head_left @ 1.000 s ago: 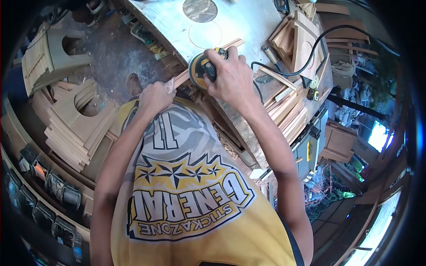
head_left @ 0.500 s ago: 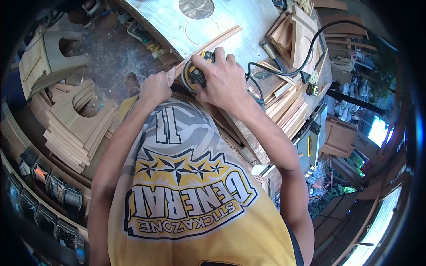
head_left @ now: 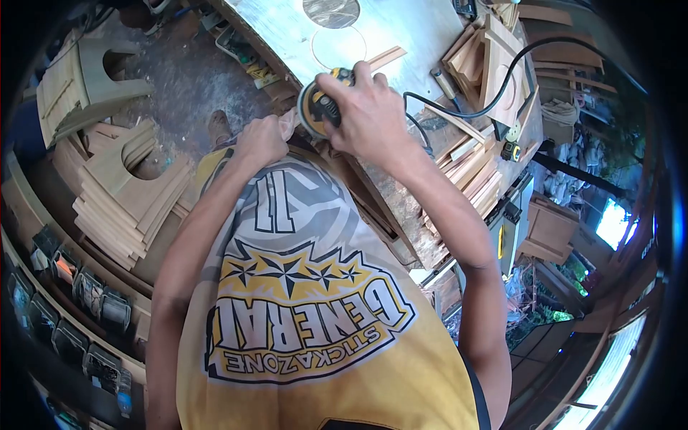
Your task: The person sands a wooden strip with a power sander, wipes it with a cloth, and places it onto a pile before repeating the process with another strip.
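Note:
My right hand (head_left: 374, 118) is closed over the top of a yellow and black sander (head_left: 321, 107), its round pad tilted against a narrow wooden strip (head_left: 388, 58). The strip's far end sticks out beyond my fingers over the pale board on the bench; the sander and hand cover its middle. Close to my body, my left hand (head_left: 261, 141) is curled shut around the near end of the strip, which is mostly hidden. Something pale shows by its thumb. A black cord (head_left: 494, 100) loops off to the right near my right hand.
The workbench top (head_left: 287, 43) carries a board with a round hole. Wood strips (head_left: 466, 168), a chisel-like tool (head_left: 444, 84) and a tape measure (head_left: 510, 151) lie at right. Stacked cut wooden panels (head_left: 118, 204) stand at left, beside a rack of bins (head_left: 89, 301).
The sander and my right hand have shifted slightly right, covering more of the strip. My left hand keeps its grip, and the whole view has turned a little.

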{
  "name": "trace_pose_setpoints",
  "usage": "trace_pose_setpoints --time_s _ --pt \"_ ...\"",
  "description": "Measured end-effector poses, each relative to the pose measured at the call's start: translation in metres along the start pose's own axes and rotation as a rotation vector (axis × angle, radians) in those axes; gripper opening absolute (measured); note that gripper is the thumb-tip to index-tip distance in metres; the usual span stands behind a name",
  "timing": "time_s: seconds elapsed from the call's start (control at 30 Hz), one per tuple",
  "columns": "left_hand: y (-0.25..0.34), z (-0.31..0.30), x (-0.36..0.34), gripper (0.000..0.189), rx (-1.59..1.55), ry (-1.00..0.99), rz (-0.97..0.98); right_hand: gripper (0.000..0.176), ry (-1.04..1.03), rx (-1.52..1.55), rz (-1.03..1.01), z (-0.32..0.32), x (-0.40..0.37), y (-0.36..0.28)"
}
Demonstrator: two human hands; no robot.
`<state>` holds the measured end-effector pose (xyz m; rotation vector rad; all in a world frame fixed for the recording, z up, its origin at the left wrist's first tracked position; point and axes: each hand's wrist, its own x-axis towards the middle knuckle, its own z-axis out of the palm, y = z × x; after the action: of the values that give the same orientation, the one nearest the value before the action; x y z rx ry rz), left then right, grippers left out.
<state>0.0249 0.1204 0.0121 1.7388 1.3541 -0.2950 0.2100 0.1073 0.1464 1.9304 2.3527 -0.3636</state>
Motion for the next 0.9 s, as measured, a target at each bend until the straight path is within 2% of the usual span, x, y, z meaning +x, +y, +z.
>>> trace_pose_setpoints --time_s 0.07,0.23,0.47,0.53,0.67,0.73,0.8,0.9 --pt "0.001 0.001 0.0 0.035 -0.001 -0.015 0.007 0.055 0.001 0.005 0.008 -0.001 0.002 0.002" --pt "0.002 0.005 0.006 0.037 -0.045 -0.011 -0.026 0.049 -0.02 0.033 -0.037 0.001 -0.001 -0.018" --pt "0.007 0.0 0.003 0.039 0.004 -0.074 -0.042 0.048 0.014 0.051 0.001 0.002 0.0 -0.01" --pt "0.005 0.002 0.006 0.038 -0.009 -0.055 -0.013 0.052 0.071 0.007 -0.055 0.005 -0.005 -0.018" --pt "0.009 -0.004 -0.001 0.036 -0.03 -0.089 -0.043 0.05 0.019 0.011 0.019 0.007 0.0 -0.01" --pt "0.011 -0.004 -0.001 0.035 -0.04 -0.107 -0.039 0.051 0.066 0.023 0.015 0.006 -0.001 -0.006" --pt "0.01 -0.002 0.0 0.036 -0.041 -0.093 -0.032 0.043 0.049 0.068 -0.027 0.002 -0.007 -0.014" --pt "0.005 0.001 0.002 0.037 -0.047 -0.063 -0.03 0.044 0.075 0.081 -0.044 0.007 -0.012 -0.017"
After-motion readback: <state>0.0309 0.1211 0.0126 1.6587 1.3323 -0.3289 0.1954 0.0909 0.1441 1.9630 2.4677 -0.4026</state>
